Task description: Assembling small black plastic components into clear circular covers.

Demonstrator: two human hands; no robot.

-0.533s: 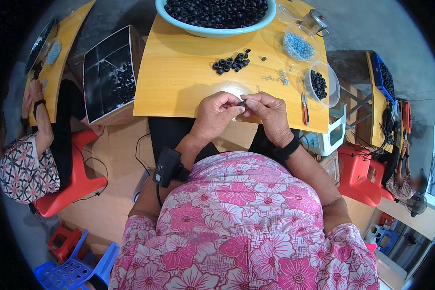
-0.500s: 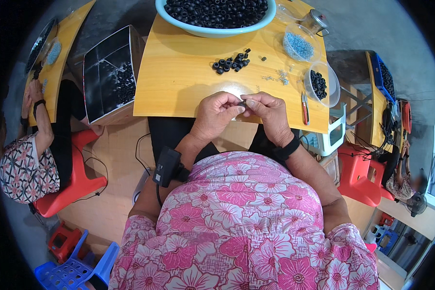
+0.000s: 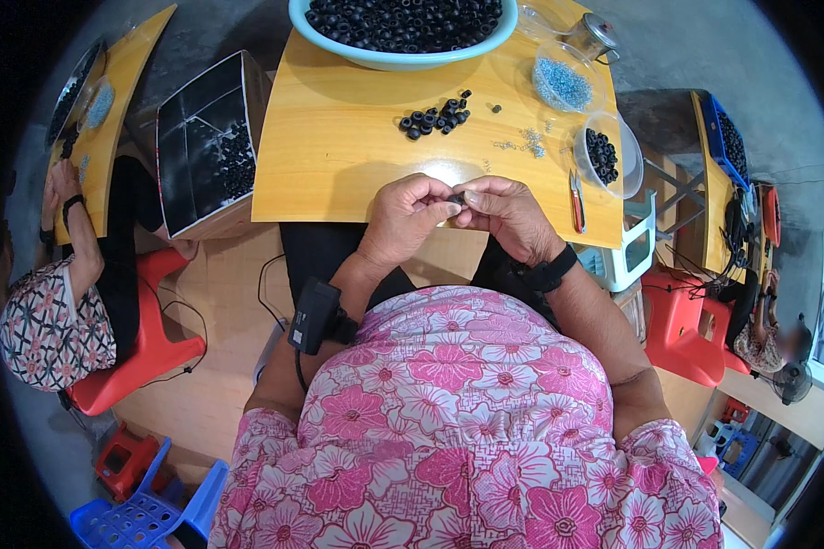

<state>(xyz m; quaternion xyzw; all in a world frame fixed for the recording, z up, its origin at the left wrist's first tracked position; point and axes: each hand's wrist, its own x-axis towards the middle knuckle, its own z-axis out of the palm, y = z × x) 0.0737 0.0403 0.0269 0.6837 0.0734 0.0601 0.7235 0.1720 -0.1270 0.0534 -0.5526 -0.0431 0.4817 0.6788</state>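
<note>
Just over the table's near edge, my left hand point(image 3: 401, 220) and my right hand point(image 3: 508, 218) meet, thumbs and fingertips pinched together. Between them is a small black ring-shaped part point(image 3: 456, 198), mostly covered by the fingers. Beyond the hands lies a loose cluster of small black hollow parts point(image 3: 430, 119) on the yellow wooden table point(image 3: 330, 137). To the right of that cluster, tiny silvery metal pieces point(image 3: 533, 142) are scattered. A clear tub of finished-looking black parts point(image 3: 601, 157) stands near the right edge, with red-handled tweezers or pliers point(image 3: 578, 203) beside it.
A light-blue basin point(image 3: 403, 60) heaped with black parts stands at the far edge. A tub of bluish small pieces point(image 3: 563, 85) and a metal cup point(image 3: 595, 37) are at far right. Left is a box point(image 3: 206, 151); a person point(image 3: 59, 311) sits beyond. Stools point(image 3: 682, 320) stand around.
The camera view has shifted slightly. My hands stay together at nearly the same spot, still pinching the black part, with the right wrist turned a little outward.
</note>
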